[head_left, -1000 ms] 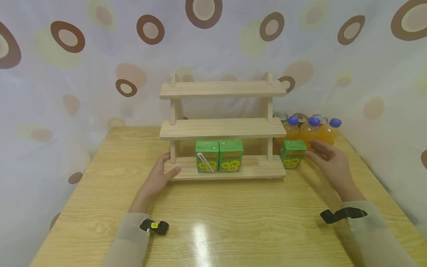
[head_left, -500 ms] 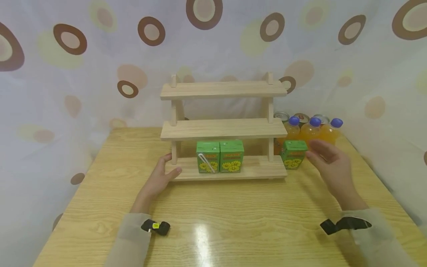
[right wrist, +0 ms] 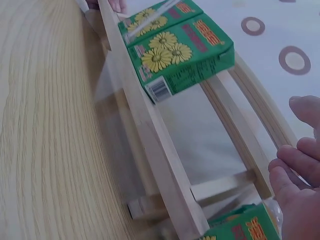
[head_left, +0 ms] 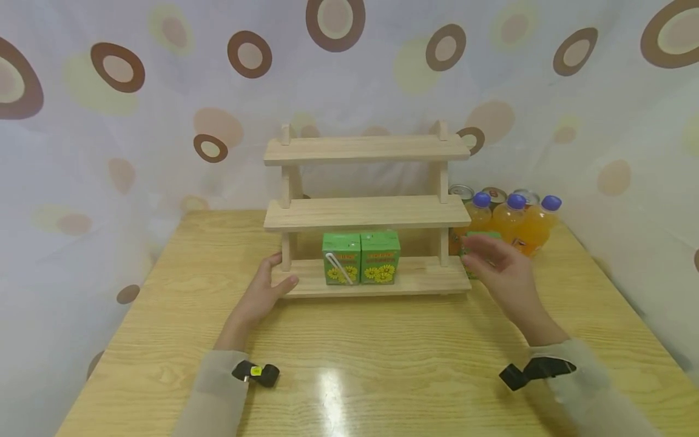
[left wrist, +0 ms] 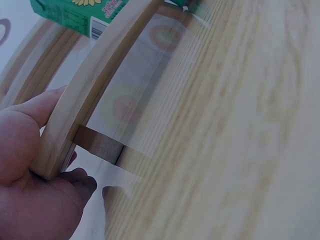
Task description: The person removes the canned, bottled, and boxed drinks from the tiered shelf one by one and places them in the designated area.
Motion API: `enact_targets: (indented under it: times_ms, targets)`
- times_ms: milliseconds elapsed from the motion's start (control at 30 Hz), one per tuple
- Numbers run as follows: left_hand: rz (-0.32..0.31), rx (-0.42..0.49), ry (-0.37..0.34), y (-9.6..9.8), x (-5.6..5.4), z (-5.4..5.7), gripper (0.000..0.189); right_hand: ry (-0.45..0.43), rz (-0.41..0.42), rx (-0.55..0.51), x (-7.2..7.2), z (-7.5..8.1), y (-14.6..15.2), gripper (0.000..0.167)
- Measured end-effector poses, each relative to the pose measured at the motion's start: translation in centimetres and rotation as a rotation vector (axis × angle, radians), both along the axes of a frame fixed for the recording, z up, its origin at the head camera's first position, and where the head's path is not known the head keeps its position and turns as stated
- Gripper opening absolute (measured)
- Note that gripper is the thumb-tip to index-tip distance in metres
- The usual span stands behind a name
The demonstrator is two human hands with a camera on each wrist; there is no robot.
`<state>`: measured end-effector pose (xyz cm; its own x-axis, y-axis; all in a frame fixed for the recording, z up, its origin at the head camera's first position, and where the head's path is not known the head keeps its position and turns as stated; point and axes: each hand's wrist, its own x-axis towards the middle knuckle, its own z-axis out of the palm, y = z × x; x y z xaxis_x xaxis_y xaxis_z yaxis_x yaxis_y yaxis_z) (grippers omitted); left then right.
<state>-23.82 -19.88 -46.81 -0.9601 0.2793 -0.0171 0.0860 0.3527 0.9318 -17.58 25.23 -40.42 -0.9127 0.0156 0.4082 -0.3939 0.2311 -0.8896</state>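
My left hand (head_left: 261,296) grips the left end of the bottom board of a three-tier wooden shelf (head_left: 367,211). In the left wrist view the thumb and fingers (left wrist: 45,205) wrap that board end. Two green drink cartons (head_left: 380,260) with yellow flowers stand side by side on the bottom tier; the left one bears a white straw. My right hand (head_left: 508,282) hovers by the shelf's right end, partly hiding a third green carton (right wrist: 252,225) on the table. Its fingers look loosely bent and apart from that carton in the right wrist view.
Behind the right hand stand several orange drink bottles (head_left: 537,227) with blue caps, and drink cans (head_left: 494,194) behind those. A patterned cloth (head_left: 349,79) hangs at the back and sides of the wooden table (head_left: 404,364).
My right hand has moved left from beside the third carton to in front of it, covering most of it. The left hand and the two shelved cartons stay put.
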Motion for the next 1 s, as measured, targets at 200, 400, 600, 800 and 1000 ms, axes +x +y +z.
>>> enact_targets:
  times_ms: [200, 400, 600, 800, 1000]
  targets:
    - [-0.005, 0.016, -0.015, 0.3, 0.4, 0.9, 0.068, -0.05, 0.023, 0.02, -0.4, 0.2, -1.9, 0.038]
    - [-0.006, 0.013, -0.029, 0.6, 1.1, 2.4, 0.066, -0.051, 0.059, 0.018, -1.0, 0.3, -3.6, 0.041]
    - [0.009, 0.014, -0.004, 0.1, 0.1, 0.2, 0.068, -0.047, 0.121, -0.019, -1.4, 0.3, -5.1, 0.043]
    - [0.005, 0.011, 0.003, 0.2, 0.1, 0.3, 0.067, -0.045, 0.16, -0.039, -1.8, -0.2, -6.0, 0.044]
    - [0.008, 0.005, 0.005, 0.1, 0.2, 0.3, 0.068, -0.058, 0.168, -0.029, -2.0, -0.2, -6.8, 0.044]
